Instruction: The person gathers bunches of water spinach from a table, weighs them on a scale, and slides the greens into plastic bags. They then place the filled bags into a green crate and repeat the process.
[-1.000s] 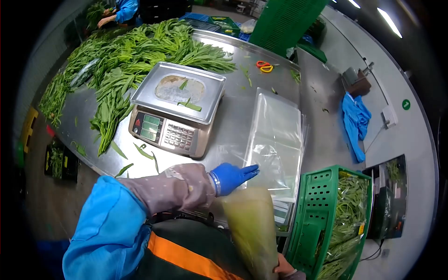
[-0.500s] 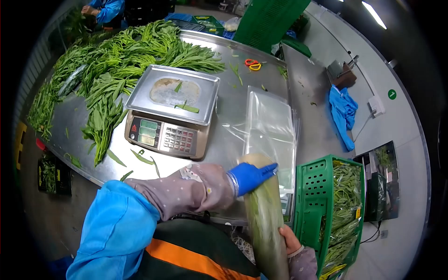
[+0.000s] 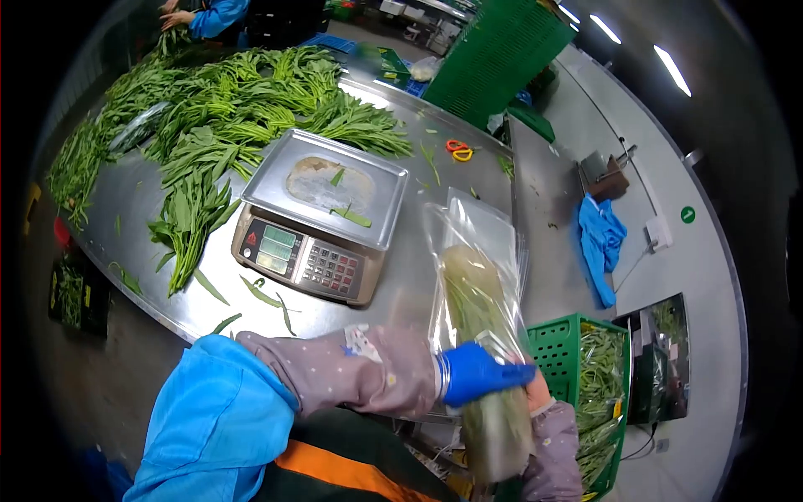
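Observation:
A long bundle of leafy greens (image 3: 481,305) lies slanted in front of me, inside a clear plastic bag (image 3: 443,224) whose loose end points away over the table. My left hand (image 3: 485,376), in a blue glove, closes across the bundle's middle, its fingers reaching the right side. Beside those fingertips my bare right hand (image 3: 538,389) grips the bag's right edge; part of it is hidden and blurred. Under the bag's far end a stack of flat clear bags (image 3: 493,219) rests on the table. Left of it stands a digital scale (image 3: 322,226) with green scraps on its tray.
Loose greens (image 3: 242,92) are heaped across the far left of the metal table (image 3: 418,176). Red and yellow scissors (image 3: 458,151) lie farther back. A green crate (image 3: 556,347) of bagged greens stands at right. A co-worker's hands (image 3: 176,17) hold greens at the far left.
My left hand has slid down the bundle towards me, meeting my right hand, which has come up a little. The bag's clear loose end now stands out past the bundle's far end.

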`<state>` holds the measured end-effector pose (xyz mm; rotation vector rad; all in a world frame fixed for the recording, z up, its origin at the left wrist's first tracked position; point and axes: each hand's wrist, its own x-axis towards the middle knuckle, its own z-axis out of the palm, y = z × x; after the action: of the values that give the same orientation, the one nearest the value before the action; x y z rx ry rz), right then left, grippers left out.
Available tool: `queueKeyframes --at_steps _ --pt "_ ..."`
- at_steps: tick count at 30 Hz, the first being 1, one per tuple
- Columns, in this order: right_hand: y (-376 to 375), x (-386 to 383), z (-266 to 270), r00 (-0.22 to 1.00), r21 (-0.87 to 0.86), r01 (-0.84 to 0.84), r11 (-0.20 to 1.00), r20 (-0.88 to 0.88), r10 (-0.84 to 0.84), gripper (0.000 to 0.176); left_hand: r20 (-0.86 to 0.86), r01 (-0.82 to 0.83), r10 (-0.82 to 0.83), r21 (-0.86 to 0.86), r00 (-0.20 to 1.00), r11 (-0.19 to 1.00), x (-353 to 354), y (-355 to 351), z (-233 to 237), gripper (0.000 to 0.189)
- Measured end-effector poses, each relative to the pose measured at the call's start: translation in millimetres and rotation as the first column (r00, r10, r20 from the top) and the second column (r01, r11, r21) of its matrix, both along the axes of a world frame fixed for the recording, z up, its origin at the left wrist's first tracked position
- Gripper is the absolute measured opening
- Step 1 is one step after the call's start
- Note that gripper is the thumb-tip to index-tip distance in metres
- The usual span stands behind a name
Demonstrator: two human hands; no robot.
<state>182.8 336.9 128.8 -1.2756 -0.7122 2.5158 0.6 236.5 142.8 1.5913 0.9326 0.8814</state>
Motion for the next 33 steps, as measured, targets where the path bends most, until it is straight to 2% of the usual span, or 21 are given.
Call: queueKeyframes --at_steps 1,2,3,5,6,9,11,14,15,16,18,20,21,23,24,26,28,29,31,32,33 --pt "3 -13 12 0.987 0.147 -0.118 0.982 0.128 0.100 0.041 0.252 -0.011 0.061 -0.195 0.966 0.981 16 -3 -6 0.042" --pt "6 -26 25 0.949 0.276 -0.246 0.929 0.265 0.172 0.043 0.313 -0.079 0.078 -0.009 0.946 0.997 22 -21 11 0.039" --pt "11 -31 18 0.974 0.161 -0.196 0.967 0.144 0.173 0.046 0.150 -0.056 0.032 0.160 0.988 0.986 21 -23 20 0.039" --pt "20 -35 37 0.956 0.219 -0.268 0.938 0.184 0.230 0.044 -0.203 0.064 0.033 0.454 0.979 0.889 14 -21 35 0.039" --pt "23 -32 52 0.933 0.296 -0.330 0.896 0.249 0.261 0.043 0.400 -0.208 0.219 -0.070 0.890 0.976 25 -15 54 0.047" --pt "34 -25 107 0.835 0.527 -0.521 0.671 0.477 0.274 0.040 0.168 -0.485 0.456 0.351 0.874 0.801 41 62 80 0.034" --pt "32 -30 151 0.777 0.630 -0.607 0.485 0.597 0.198 0.039 -0.246 -0.008 0.109 0.378 0.963 0.926 -55 47 162 0.044" --pt "6 -61 203 0.745 0.699 -0.663 0.270 0.651 0.143 0.038 -0.257 0.072 -0.018 0.200 0.966 0.977 -95 56 192 0.060" --pt "-5 -67 218 0.749 0.718 -0.663 0.215 0.645 0.155 0.038 -0.311 0.018 0.047 0.204 0.949 0.979 -102 64 183 0.062" --pt "-19 -76 227 0.851 0.835 -0.504 0.220 0.438 0.290 0.050 -0.359 -0.029 0.107 0.215 0.927 0.976 -109 80 160 0.064" --pt "-41 -78 248 0.730 0.757 -0.654 -0.019 0.637 0.246 0.059 -0.343 -0.094 0.136 0.137 0.929 0.986 -122 75 149 0.065" --pt "-45 -81 224 0.717 0.736 -0.567 -0.370 0.662 0.217 0.045 -0.286 -0.114 0.112 0.007 0.952 0.993 -132 69 140 0.065" --pt "-47 -80 216 0.683 0.635 -0.607 -0.478 0.724 0.096 0.024 -0.228 -0.059 0.057 -0.001 0.972 0.998 -138 71 140 0.065" --pt "-48 -79 243 0.679 0.576 -0.631 -0.521 0.734 -0.011 0.016 -0.102 0.065 -0.066 -0.014 0.993 0.998 -158 81 148 0.064" --pt "-51 -75 261 0.673 0.548 -0.649 -0.528 0.737 -0.062 0.012 0.088 0.062 -0.060 -0.023 0.994 0.998 -165 85 151 0.062" --pt "-63 -57 297 0.778 0.725 -0.623 -0.294 0.614 -0.133 0.011 0.321 0.013 0.007 -0.059 0.947 0.998 -171 63 173 0.057" --pt "-71 -68 296 0.731 0.571 -0.647 -0.505 0.653 -0.198 0.011 0.315 0.187 -0.153 -0.081 0.937 0.979 -172 67 172 0.055" --pt "-75 -67 292 0.710 0.481 -0.646 -0.593 0.664 -0.235 0.011 0.243 0.156 -0.130 -0.092 0.961 0.983 -169 69 166 0.055" --pt "-43 -35 297 0.839 0.655 -0.513 -0.554 0.518 -0.165 0.017 0.099 0.090 -0.079 -0.108 0.992 0.990 -167 73 148 0.055" --pt "-47 -16 326 0.857 0.671 -0.509 -0.540 0.455 -0.242 0.014 0.062 0.037 -0.029 -0.132 0.998 0.991 -169 78 133 0.053" --pt "-50 2 355 0.865 0.690 -0.501 -0.523 0.389 -0.316 0.012 0.162 0.091 -0.064 -0.168 0.985 0.982 -168 74 129 0.054"
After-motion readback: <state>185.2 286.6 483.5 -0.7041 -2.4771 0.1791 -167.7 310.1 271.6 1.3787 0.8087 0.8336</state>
